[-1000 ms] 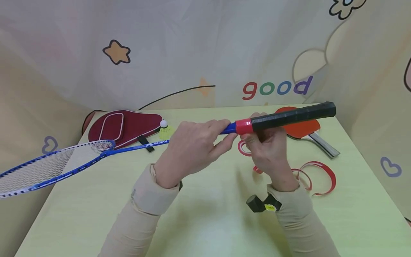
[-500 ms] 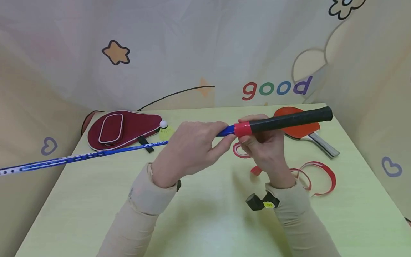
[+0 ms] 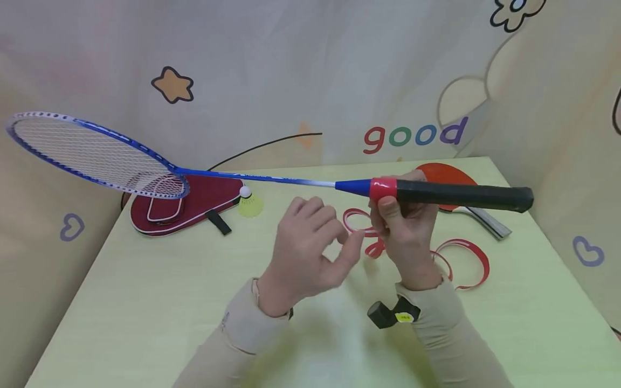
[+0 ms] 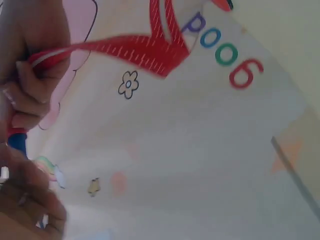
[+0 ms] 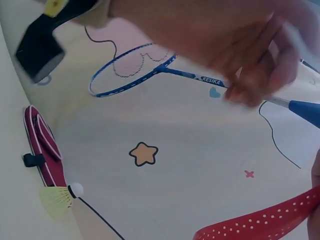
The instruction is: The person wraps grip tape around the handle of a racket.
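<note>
My right hand (image 3: 407,237) grips a blue badminton racket (image 3: 271,179) by the red-banded front of its black handle (image 3: 466,195). The racket is held up above the table, its strung head out to the left. From the right hand trails red grip tape (image 3: 477,258); in the left wrist view this tape (image 4: 125,50) shows perforated and folded. Below the racket shaft, apart from it, my left hand (image 3: 308,253) has loosely bent fingers and holds nothing. It appears blurred in the right wrist view, where the racket shaft (image 5: 187,75) passes behind the left hand (image 5: 260,55).
A maroon racket bag (image 3: 204,210) lies at the table's back left, with a yellow shuttlecock (image 3: 249,203) beside it. At the back right is a red table tennis bat (image 3: 485,221), partly behind the handle. A printed cloth (image 3: 271,70) hangs behind the table (image 3: 145,312).
My left hand has released the racket at the cone and dropped below the shaft. The racket has turned, its head higher and its strings facing more into view, while my right hand keeps its grip.
</note>
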### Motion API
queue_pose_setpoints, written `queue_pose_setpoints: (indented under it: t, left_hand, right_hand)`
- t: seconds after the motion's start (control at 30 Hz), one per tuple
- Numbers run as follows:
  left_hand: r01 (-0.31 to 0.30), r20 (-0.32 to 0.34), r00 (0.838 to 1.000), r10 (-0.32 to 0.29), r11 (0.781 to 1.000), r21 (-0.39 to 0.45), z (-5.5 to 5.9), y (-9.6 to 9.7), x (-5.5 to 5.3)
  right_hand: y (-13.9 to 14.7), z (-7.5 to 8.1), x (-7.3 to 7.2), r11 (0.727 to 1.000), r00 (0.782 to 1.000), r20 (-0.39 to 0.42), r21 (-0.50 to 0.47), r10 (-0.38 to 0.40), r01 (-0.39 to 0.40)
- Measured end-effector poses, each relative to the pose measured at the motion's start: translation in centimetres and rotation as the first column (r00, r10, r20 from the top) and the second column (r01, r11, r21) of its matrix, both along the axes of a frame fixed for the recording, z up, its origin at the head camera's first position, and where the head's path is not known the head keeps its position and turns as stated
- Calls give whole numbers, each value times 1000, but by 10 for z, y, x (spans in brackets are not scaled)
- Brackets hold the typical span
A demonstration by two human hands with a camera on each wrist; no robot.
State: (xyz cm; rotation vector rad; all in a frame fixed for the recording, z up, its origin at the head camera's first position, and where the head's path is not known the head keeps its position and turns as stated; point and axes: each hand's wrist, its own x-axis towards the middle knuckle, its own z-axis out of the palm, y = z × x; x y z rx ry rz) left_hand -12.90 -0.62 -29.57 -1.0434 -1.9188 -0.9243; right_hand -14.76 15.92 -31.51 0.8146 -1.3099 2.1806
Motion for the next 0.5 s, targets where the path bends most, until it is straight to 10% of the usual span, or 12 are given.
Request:
queue_pose_setpoints:
  t: [0.07,0.17,0.3,0.4,0.5]
  left_hand:
    - [73,278,955,-100,992,106,-10,7,-8]
    - [182,536,759,-369,911,370,-15,20,-21]
    - [379,388,575,-720,655,653,-8,38,-28]
    - [471,207,502,-839,467,748,-1,46,-27]
    - [475,136,453,-881,367,800,5,48,-26]
  right_hand:
    - [3,5,2,1000,1000,-18,-14,-10,10]
    - [5,10,5,999,999,-38,-40,-6,5]
    - [1,13,11,997,999,-42,-60,35,-38]
    - [-3,14,14,997,999,-16,-55,51,-51]
    - [-3,16,15,1000,1000,30,3,-1,1]
